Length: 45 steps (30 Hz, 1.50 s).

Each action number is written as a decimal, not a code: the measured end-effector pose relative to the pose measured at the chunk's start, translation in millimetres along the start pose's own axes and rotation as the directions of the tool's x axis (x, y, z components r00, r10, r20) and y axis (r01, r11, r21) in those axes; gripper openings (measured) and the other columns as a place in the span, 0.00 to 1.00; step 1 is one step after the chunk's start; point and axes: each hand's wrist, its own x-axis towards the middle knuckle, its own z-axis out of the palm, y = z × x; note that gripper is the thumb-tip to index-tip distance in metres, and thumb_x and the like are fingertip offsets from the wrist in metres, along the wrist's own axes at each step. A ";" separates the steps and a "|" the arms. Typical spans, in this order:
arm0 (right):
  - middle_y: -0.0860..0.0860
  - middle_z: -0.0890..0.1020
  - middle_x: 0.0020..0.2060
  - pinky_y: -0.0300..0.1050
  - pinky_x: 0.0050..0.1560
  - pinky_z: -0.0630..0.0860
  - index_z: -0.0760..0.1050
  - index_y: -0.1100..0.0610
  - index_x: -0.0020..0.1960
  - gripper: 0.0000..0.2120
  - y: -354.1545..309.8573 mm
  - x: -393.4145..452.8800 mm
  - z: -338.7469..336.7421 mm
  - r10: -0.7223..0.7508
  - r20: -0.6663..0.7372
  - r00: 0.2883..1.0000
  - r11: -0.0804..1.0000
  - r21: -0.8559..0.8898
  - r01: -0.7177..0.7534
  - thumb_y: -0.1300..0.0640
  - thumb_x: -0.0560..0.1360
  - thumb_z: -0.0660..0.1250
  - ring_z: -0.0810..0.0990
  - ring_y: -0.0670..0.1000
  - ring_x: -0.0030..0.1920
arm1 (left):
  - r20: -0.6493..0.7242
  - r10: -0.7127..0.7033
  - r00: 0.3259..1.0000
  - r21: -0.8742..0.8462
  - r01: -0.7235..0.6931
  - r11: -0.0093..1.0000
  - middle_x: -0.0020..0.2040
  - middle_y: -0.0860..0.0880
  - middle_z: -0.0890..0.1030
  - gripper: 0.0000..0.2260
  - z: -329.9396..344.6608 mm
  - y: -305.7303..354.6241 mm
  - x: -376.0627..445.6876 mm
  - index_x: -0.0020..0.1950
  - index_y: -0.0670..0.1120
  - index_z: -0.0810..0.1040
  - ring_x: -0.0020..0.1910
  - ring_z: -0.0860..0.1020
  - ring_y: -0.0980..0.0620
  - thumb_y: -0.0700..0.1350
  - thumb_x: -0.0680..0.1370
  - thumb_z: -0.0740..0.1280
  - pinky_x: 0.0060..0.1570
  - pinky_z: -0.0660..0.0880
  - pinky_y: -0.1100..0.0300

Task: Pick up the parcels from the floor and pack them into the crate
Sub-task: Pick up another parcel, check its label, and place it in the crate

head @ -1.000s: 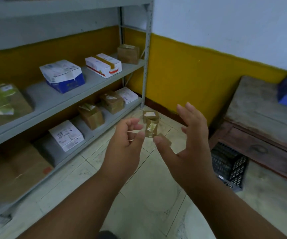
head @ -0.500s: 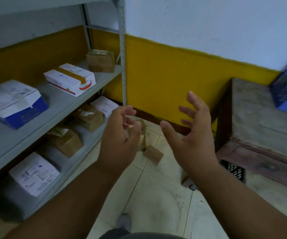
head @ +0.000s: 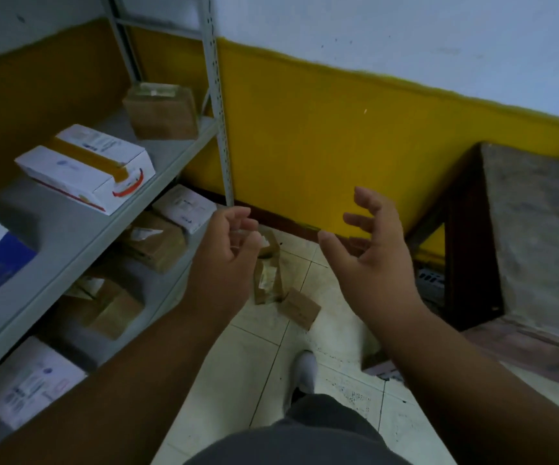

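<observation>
Currently both empty hands, left hand and right hand, are held spread wide above the parcels clustered on the floor, seemingly readied for scooping them.

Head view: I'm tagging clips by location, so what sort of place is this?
Probably a small parcel storeroom or stockroom. A grey metal shelf rack holds taped cardboard and white labelled boxes, and small brown parcels lie on the tiled floor beneath the person's empty hands.
</observation>
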 end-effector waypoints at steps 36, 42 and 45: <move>0.53 0.66 0.73 0.54 0.59 0.79 0.64 0.49 0.76 0.33 737.6 370.8 524.2 0.682 0.256 0.685 0.713 -0.445 -0.542 0.46 0.74 0.72 0.75 0.56 0.65 | -0.023 -0.752 0.659 0.345 0.711 0.613 0.49 0.58 0.71 0.13 226.3 -774.8 422.0 0.65 0.54 0.71 0.39 0.68 0.66 0.46 0.81 0.65 0.32 0.65 0.70; 0.52 0.80 0.61 0.38 0.33 0.76 0.71 0.49 0.68 0.22 826.1 362.5 558.4 0.784 0.339 0.520 0.614 -0.300 -0.731 0.52 0.75 0.72 0.78 0.42 0.39 | 0.035 -0.950 0.311 0.015 0.950 0.312 0.56 0.47 0.83 0.11 258.3 -842.8 431.2 0.61 0.46 0.79 0.51 0.80 0.48 0.47 0.81 0.65 0.47 0.76 0.57; 0.53 0.77 0.66 0.49 0.48 0.82 0.70 0.51 0.69 0.27 821.1 363.2 554.5 0.777 0.270 0.568 0.627 -0.265 -0.732 0.49 0.73 0.74 0.81 0.53 0.55 | 0.068 -0.930 0.362 -0.105 0.929 0.354 0.43 0.50 0.87 0.08 256.0 -831.8 431.4 0.55 0.47 0.82 0.39 0.86 0.53 0.46 0.80 0.65 0.30 0.77 0.64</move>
